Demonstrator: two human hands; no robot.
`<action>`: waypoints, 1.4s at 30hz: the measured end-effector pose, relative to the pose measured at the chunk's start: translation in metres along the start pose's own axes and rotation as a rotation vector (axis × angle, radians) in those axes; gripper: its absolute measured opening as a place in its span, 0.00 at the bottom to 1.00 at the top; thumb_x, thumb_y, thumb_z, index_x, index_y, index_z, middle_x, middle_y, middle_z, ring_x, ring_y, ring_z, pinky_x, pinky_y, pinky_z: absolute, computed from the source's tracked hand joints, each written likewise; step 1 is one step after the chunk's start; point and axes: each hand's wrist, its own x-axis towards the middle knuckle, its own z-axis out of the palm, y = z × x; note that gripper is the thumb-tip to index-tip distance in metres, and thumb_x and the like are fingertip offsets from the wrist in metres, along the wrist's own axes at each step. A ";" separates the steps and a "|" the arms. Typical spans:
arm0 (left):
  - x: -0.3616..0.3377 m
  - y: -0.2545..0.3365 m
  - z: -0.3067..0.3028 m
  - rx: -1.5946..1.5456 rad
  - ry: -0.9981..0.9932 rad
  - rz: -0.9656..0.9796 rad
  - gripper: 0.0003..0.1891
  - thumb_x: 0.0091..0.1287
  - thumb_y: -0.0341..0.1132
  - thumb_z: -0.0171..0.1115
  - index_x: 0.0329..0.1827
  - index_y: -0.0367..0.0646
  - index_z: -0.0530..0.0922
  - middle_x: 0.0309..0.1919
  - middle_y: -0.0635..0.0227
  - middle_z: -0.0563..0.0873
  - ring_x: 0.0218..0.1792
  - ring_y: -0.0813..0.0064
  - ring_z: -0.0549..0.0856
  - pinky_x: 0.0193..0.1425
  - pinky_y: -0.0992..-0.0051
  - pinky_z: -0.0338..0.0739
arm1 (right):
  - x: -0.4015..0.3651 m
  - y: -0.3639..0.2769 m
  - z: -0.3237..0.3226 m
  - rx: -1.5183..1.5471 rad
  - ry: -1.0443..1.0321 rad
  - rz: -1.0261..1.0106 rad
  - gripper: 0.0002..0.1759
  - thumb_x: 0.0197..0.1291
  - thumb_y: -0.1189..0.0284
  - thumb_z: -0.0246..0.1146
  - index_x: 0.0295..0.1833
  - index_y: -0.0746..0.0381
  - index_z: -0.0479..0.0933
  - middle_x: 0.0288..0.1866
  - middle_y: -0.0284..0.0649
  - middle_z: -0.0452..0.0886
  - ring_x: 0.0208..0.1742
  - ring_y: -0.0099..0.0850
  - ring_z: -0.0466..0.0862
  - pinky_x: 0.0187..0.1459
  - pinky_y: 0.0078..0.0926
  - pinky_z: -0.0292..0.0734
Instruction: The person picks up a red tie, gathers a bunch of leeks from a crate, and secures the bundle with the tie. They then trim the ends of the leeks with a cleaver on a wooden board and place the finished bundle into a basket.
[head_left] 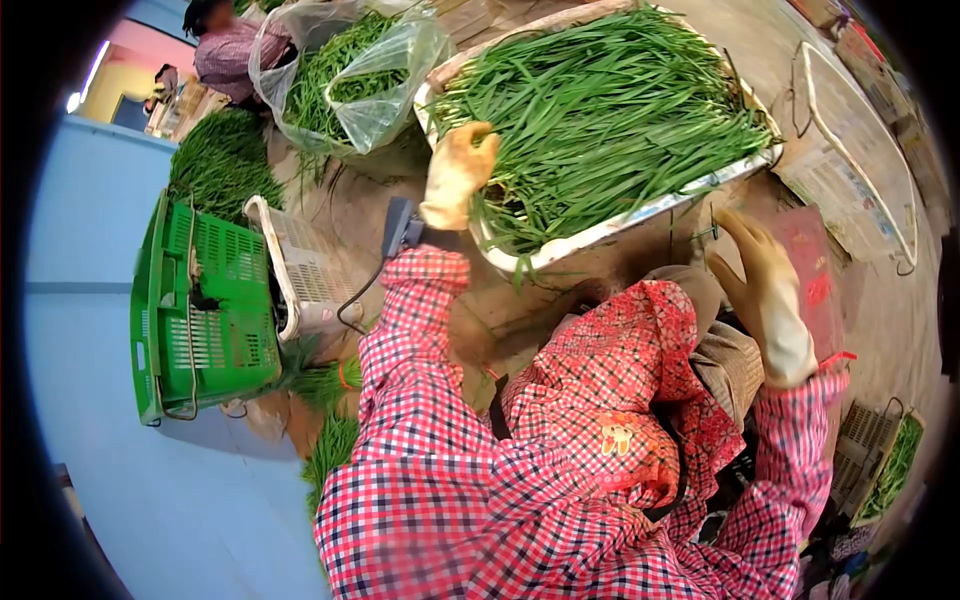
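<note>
Long green chives [610,110] lie heaped in a white plastic crate [630,222] in front of me. My left hand [460,175], in a yellowish rubber glove, is at the crate's left side, over its rim and beside the chives. Its fingers are curled in, and I cannot make out whether anything is between them. My right hand [762,285], gloved too, is raised near the crate's front right corner. Its fingers are stretched out and hold nothing. A dark device with a cable [400,228] is strapped at my left wrist.
A green basket [235,290] and a white crate [300,270] stand at the left. Behind them are a chive pile [225,165], a clear plastic bag [365,115] of chives and another person [230,60]. At the right is a white-rimmed crate [850,175].
</note>
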 end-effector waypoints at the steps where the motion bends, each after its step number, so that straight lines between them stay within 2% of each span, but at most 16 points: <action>1: -0.009 -0.006 -0.013 -0.008 -0.031 -0.045 0.18 0.66 0.43 0.63 0.50 0.37 0.84 0.43 0.54 0.89 0.44 0.60 0.88 0.50 0.68 0.80 | 0.029 -0.010 0.012 0.012 -0.041 -0.099 0.29 0.55 0.69 0.72 0.63 0.62 0.74 0.61 0.47 0.79 0.62 0.45 0.78 0.60 0.38 0.75; 4: -0.034 -0.021 -0.013 -0.178 -0.119 -0.233 0.19 0.68 0.44 0.63 0.51 0.35 0.83 0.36 0.60 0.89 0.35 0.72 0.87 0.42 0.75 0.79 | 0.095 -0.047 0.062 -0.077 -0.182 -0.314 0.36 0.55 0.67 0.72 0.69 0.63 0.68 0.69 0.47 0.73 0.70 0.45 0.71 0.67 0.41 0.69; 8: -0.050 -0.038 0.007 -0.216 -0.125 -0.257 0.19 0.68 0.41 0.66 0.53 0.33 0.82 0.39 0.60 0.89 0.37 0.76 0.86 0.43 0.77 0.80 | 0.151 -0.069 0.146 -0.125 -0.228 -0.472 0.43 0.54 0.59 0.72 0.72 0.64 0.64 0.73 0.46 0.69 0.74 0.45 0.66 0.71 0.44 0.64; 11: -0.064 -0.067 0.045 0.101 0.117 0.213 0.18 0.63 0.42 0.69 0.48 0.38 0.83 0.44 0.54 0.87 0.46 0.54 0.85 0.52 0.62 0.79 | 0.166 -0.075 0.198 -0.197 -0.182 -0.561 0.45 0.51 0.56 0.72 0.72 0.64 0.65 0.73 0.46 0.69 0.75 0.43 0.66 0.71 0.44 0.63; 15: -0.060 -0.028 0.028 -0.183 -0.079 -0.159 0.16 0.65 0.39 0.66 0.50 0.37 0.83 0.43 0.50 0.87 0.46 0.54 0.86 0.54 0.65 0.79 | 0.168 -0.064 0.247 -0.107 -0.341 -0.537 0.43 0.52 0.56 0.71 0.71 0.63 0.66 0.72 0.45 0.70 0.74 0.41 0.68 0.73 0.45 0.58; 17: -0.063 -0.033 0.034 -0.077 -0.090 0.007 0.13 0.66 0.36 0.65 0.48 0.37 0.84 0.41 0.52 0.88 0.44 0.56 0.86 0.52 0.66 0.80 | 0.155 -0.062 0.264 -0.104 -0.305 -0.455 0.31 0.61 0.66 0.59 0.70 0.63 0.67 0.71 0.45 0.71 0.73 0.39 0.68 0.74 0.44 0.57; 19: -0.063 -0.029 0.034 -0.073 -0.106 0.039 0.12 0.66 0.35 0.64 0.47 0.37 0.84 0.41 0.53 0.88 0.45 0.56 0.86 0.53 0.65 0.79 | 0.156 -0.064 0.261 -0.108 -0.224 -0.477 0.26 0.61 0.70 0.54 0.66 0.63 0.71 0.64 0.44 0.76 0.67 0.39 0.73 0.69 0.44 0.62; 21: -0.059 -0.025 0.034 -0.083 -0.134 -0.024 0.12 0.67 0.35 0.63 0.47 0.36 0.84 0.42 0.53 0.88 0.46 0.56 0.86 0.54 0.65 0.78 | 0.165 -0.063 0.248 -0.072 -0.279 -0.512 0.23 0.59 0.68 0.57 0.61 0.62 0.75 0.55 0.41 0.78 0.60 0.39 0.76 0.62 0.45 0.67; 22: -0.059 -0.022 0.032 -0.066 -0.134 -0.038 0.12 0.67 0.35 0.63 0.48 0.36 0.84 0.43 0.53 0.88 0.47 0.55 0.86 0.54 0.65 0.78 | 0.165 -0.061 0.241 -0.003 -0.163 -0.559 0.23 0.55 0.64 0.64 0.56 0.60 0.77 0.49 0.39 0.78 0.56 0.39 0.76 0.56 0.44 0.68; 23: -0.058 -0.018 0.027 -0.132 -0.151 -0.119 0.13 0.67 0.35 0.63 0.48 0.35 0.84 0.44 0.53 0.88 0.47 0.55 0.86 0.54 0.65 0.79 | 0.165 -0.055 0.234 0.130 -0.205 -0.579 0.29 0.51 0.59 0.70 0.57 0.60 0.76 0.53 0.40 0.78 0.60 0.42 0.76 0.60 0.47 0.68; 27: -0.048 -0.016 0.023 -0.020 -0.041 -0.008 0.10 0.65 0.33 0.66 0.47 0.38 0.83 0.48 0.55 0.86 0.52 0.55 0.83 0.59 0.64 0.76 | 0.174 -0.013 0.199 0.188 -0.020 -0.533 0.30 0.55 0.59 0.70 0.61 0.62 0.74 0.61 0.45 0.79 0.66 0.43 0.75 0.69 0.47 0.65; 29: -0.040 -0.001 0.021 0.147 0.005 0.232 0.11 0.65 0.33 0.67 0.48 0.38 0.83 0.49 0.55 0.86 0.52 0.56 0.83 0.60 0.64 0.76 | 0.192 0.029 0.171 -0.143 0.123 -0.462 0.16 0.59 0.65 0.63 0.48 0.65 0.76 0.45 0.44 0.83 0.44 0.36 0.85 0.44 0.38 0.82; 32: -0.027 0.018 0.031 0.070 0.093 0.144 0.17 0.63 0.36 0.70 0.51 0.38 0.82 0.49 0.57 0.87 0.52 0.59 0.85 0.60 0.65 0.77 | 0.200 0.088 0.141 -0.141 0.051 -0.298 0.14 0.58 0.68 0.64 0.45 0.66 0.76 0.48 0.48 0.82 0.47 0.41 0.84 0.47 0.39 0.81; 34: -0.023 0.016 0.044 0.105 0.163 0.236 0.20 0.61 0.36 0.73 0.54 0.37 0.80 0.50 0.55 0.86 0.52 0.57 0.85 0.59 0.65 0.78 | 0.204 0.094 0.128 -0.133 -0.026 -0.322 0.24 0.59 0.65 0.66 0.58 0.66 0.76 0.62 0.49 0.79 0.63 0.46 0.78 0.60 0.41 0.75; 37: -0.027 0.003 0.062 0.194 0.212 0.312 0.20 0.59 0.36 0.74 0.51 0.38 0.82 0.50 0.55 0.86 0.52 0.56 0.85 0.60 0.64 0.77 | 0.223 0.080 0.132 -0.129 -0.074 -0.344 0.24 0.62 0.65 0.64 0.61 0.64 0.75 0.65 0.46 0.77 0.66 0.44 0.76 0.61 0.42 0.75; 42: -0.013 0.013 0.056 0.225 0.297 0.214 0.17 0.57 0.33 0.75 0.49 0.41 0.83 0.49 0.58 0.87 0.54 0.59 0.84 0.62 0.64 0.75 | 0.276 0.045 0.165 -0.052 -0.026 -0.392 0.18 0.61 0.67 0.64 0.54 0.64 0.76 0.61 0.45 0.79 0.63 0.44 0.77 0.59 0.43 0.75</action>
